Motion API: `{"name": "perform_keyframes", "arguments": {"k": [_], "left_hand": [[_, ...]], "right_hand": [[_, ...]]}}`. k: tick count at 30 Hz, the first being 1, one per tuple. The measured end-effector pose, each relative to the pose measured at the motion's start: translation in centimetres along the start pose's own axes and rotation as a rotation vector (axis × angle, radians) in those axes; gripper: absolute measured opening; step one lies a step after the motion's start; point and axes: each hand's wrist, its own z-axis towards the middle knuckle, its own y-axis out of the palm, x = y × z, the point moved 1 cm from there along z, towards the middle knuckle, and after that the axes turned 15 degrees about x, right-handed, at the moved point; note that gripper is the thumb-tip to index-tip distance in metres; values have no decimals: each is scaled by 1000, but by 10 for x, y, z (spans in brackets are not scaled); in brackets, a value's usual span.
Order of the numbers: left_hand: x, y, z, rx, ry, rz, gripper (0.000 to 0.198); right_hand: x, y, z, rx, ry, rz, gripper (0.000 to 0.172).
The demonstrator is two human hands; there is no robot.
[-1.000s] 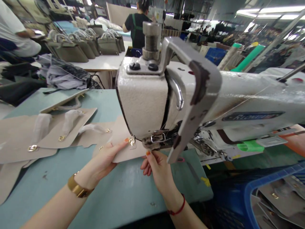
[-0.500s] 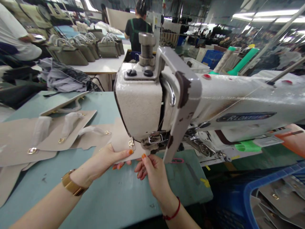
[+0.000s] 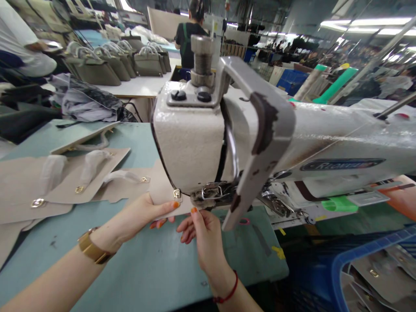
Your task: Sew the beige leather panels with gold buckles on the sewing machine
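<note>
A beige bag panel [image 3: 158, 187] lies under the head of a white sewing machine [image 3: 188, 143]. Near its front edge sits a small gold metal fitting [image 3: 177, 193]. My left hand [image 3: 138, 216] is closed on the panel's front edge, thumb on top beside the fitting and fingertips underneath. Just to its right, my right hand [image 3: 208, 242] pinches the same edge, its thumb above and its other fingers curled below. The needle area and the panel's far part are hidden behind the machine head.
More beige panels [image 3: 19, 182] with wrapped handles lie on the green table [image 3: 130, 268] to the left. A blue basket [image 3: 338, 268] with panels stands at lower right. Finished bags [image 3: 94, 71] and a person [image 3: 188, 43] are behind the machine.
The view has shifted slightly, and the machine's grey bracket appears larger and farther right. Both hands keep their hold on the panel, with little movement against it.
</note>
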Motion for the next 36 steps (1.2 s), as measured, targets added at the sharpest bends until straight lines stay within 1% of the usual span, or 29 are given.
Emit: {"name": "perform_keyframes", "arguments": {"k": [4, 8, 12, 20, 26, 31, 36], "left_hand": [[1, 0, 0, -35, 2, -18, 41], [6, -1, -2, 14, 29, -45, 38], [9, -2, -3, 53, 20, -63, 35], [7, -2, 0, 34, 104, -10, 37], [11, 0, -5, 40, 119, -19, 36], [3, 2, -3, 73, 76, -57, 34], [-7, 12, -13, 180, 35, -116, 29]], "right_hand": [[0, 3, 0, 23, 6, -16, 48], [0, 7, 1, 33, 1, -28, 47], [1, 10, 3, 41, -11, -39, 48], [2, 13, 6, 46, -28, -70, 52], [2, 15, 6, 35, -72, -61, 49], [2, 15, 6, 32, -73, -70, 45], [1, 13, 6, 33, -40, -55, 41]]}}
